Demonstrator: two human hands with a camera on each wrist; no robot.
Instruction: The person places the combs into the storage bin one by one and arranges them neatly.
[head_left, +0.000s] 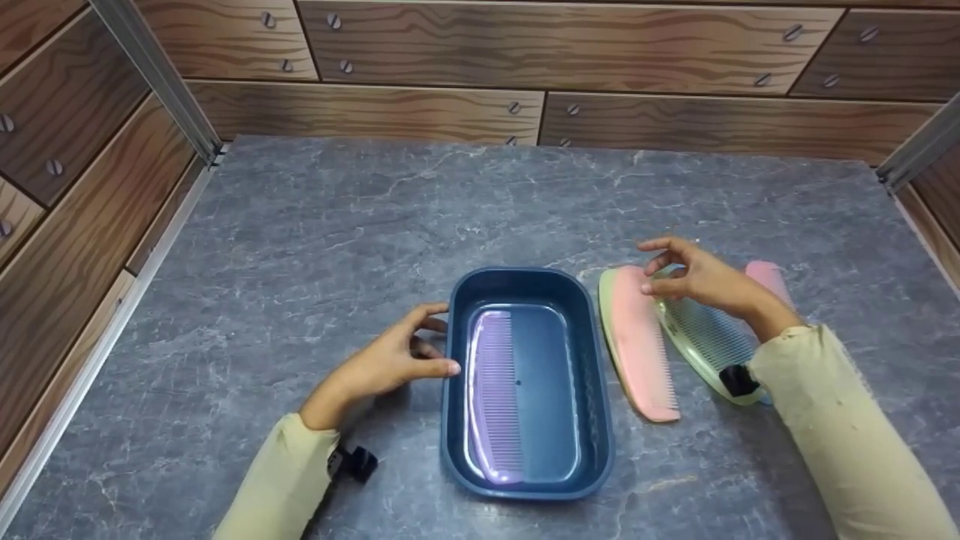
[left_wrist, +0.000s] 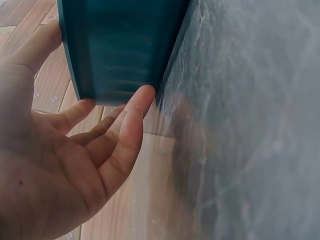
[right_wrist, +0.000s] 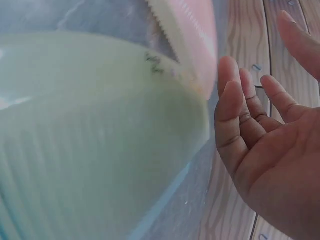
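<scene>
In the head view, a dark blue rectangular tray (head_left: 529, 491) stands on the table with a purple comb (head_left: 495, 397) lying along its left side. My left hand (head_left: 390, 358) touches the tray's left side, thumb at the rim and fingers loosely bent. In the left wrist view, fingertips rest against the blue wall (left_wrist: 120, 55). My right hand (head_left: 705, 279) hovers over the combs on the right, holding nothing. Beneath and beside it are a pink comb (head_left: 637, 345), a green-edged comb (head_left: 606, 300) under that one, and a pale green comb (head_left: 697, 352), large in the right wrist view.
Another pink comb (head_left: 766, 277) is partly hidden behind the right wrist. A bluish edge shows under the pale green comb. The grey marbled table (head_left: 337, 225) is bounded by wood-patterned panels (head_left: 570, 45) at the back and sides.
</scene>
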